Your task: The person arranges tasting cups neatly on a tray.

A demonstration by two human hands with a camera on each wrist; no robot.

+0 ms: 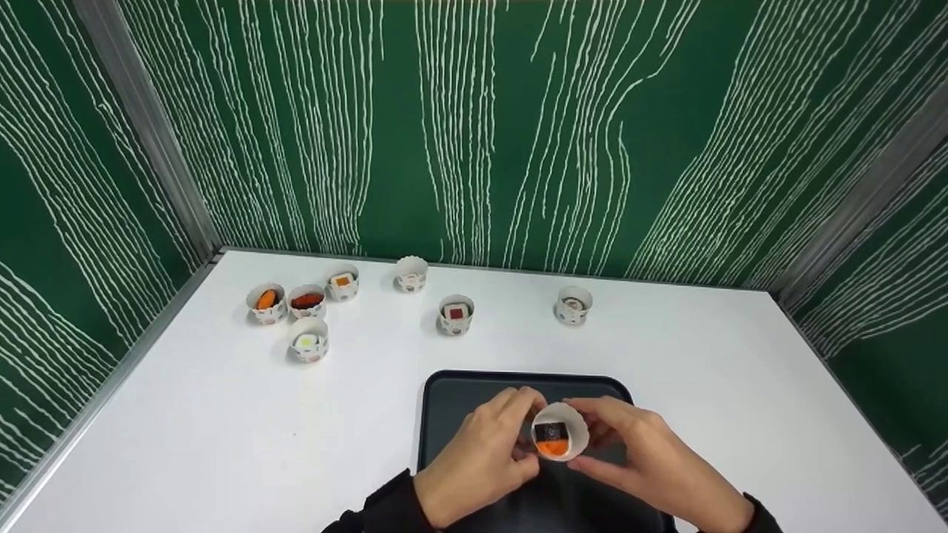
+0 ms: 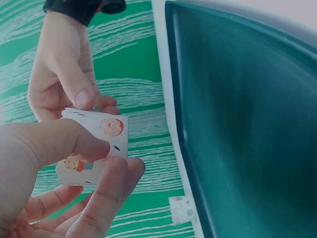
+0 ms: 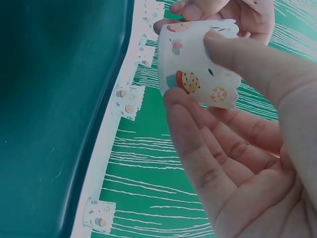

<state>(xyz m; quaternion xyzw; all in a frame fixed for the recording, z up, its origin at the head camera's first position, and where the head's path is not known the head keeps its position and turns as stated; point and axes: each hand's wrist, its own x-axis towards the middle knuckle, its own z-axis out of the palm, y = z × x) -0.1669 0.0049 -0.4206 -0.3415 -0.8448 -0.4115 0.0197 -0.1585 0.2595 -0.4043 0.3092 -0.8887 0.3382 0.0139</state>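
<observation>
Between my two hands, above a dark tray (image 1: 474,385), is a white paper baking cup (image 1: 580,433) with printed cupcakes and doughnuts on its wall. Inside it lies a sushi piece (image 1: 552,438), orange with a black band. My left hand (image 1: 485,448) holds the cup from the left, thumb and fingers against its wall. From the other side my right hand (image 1: 644,451) grips it between thumb and fingers. Both wrist views show the printed cup (image 2: 111,131) and fingertips of each hand touching it.
Beyond the tray stand several similar paper cups with small sushi pieces: a cluster at the far left with an orange-topped cup (image 1: 270,314), a cup (image 1: 411,277) near the back edge, a red-topped one (image 1: 455,322) and one (image 1: 574,314) farther right. A green, white-streaked wall (image 1: 518,133) bounds the white table (image 1: 222,414).
</observation>
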